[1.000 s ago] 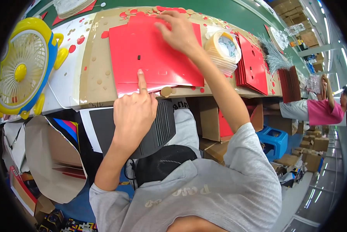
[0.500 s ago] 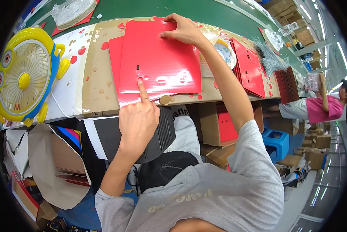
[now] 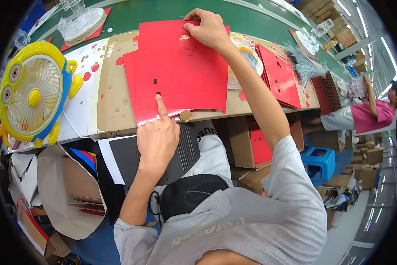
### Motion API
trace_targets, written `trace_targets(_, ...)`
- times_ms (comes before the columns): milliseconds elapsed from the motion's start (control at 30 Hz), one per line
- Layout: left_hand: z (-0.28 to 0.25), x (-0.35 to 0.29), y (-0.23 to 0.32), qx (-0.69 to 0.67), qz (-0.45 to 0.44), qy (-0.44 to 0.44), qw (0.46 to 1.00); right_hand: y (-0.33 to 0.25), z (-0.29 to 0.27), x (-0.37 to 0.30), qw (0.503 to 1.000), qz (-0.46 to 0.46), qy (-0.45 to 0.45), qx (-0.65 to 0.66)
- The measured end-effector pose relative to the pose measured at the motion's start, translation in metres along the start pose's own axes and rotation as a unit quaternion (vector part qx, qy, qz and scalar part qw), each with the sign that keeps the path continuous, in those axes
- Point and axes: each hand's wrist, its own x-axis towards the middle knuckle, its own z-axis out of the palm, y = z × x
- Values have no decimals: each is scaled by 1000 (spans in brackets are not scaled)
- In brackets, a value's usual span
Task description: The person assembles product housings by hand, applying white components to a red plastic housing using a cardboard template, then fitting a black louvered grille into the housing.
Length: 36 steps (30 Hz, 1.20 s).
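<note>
A red corrugated sheet (image 3: pixel 181 66) lies over other red sheets (image 3: pixel 130 70) at the table's front edge, its far side apparently tilted up. My right hand (image 3: pixel 207 27) grips its far edge, thumb on the face and fingers curled over the edge. My left hand (image 3: pixel 158 137) is at the near edge, index finger stretched out with its tip at a small round hole, the other fingers folded. A small dark rectangular slot shows just beyond that fingertip. Near my right thumb is a round cut in the sheet, partly pale.
Red and tan cut-out discs litter the table. A yellow-and-blue fan (image 3: pixel 34 95) stands at left. At right are a stack of red sheets (image 3: pixel 280 77), a tape roll (image 3: pixel 251 59) and silvery ties (image 3: pixel 309 64). A blue stool (image 3: pixel 318 163) and another person (image 3: pixel 371 115) are farther right.
My right hand has moved slightly up with the sheet's far edge, and the glare on the sheet is gone. My left index finger stays at the hole.
</note>
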Motion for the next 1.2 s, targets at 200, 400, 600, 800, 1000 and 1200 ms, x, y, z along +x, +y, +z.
trace_targets(200,-5,-7,-3,-6,2,19,1000,-50,-22,-19,997,-51,63,-14)
trace_targets(400,-42,-28,-7,-58,60,72,994,-95,-83,-38,966,-191,169,50)
trace_targets(600,-71,-60,-4,-253,23,30,967,-47,-185,-22,898,-227,344,-151)
trace_targets(800,-65,-72,-23,-364,0,-47,930,120,-235,-30,999,5,47,-10)
trace_targets(1000,-51,-60,-16,-363,-6,-69,929,261,-206,-65,989,148,-15,-3)
trace_targets(1200,-50,-41,-2,-363,-8,-91,927,297,-178,-88,962,264,-49,46)
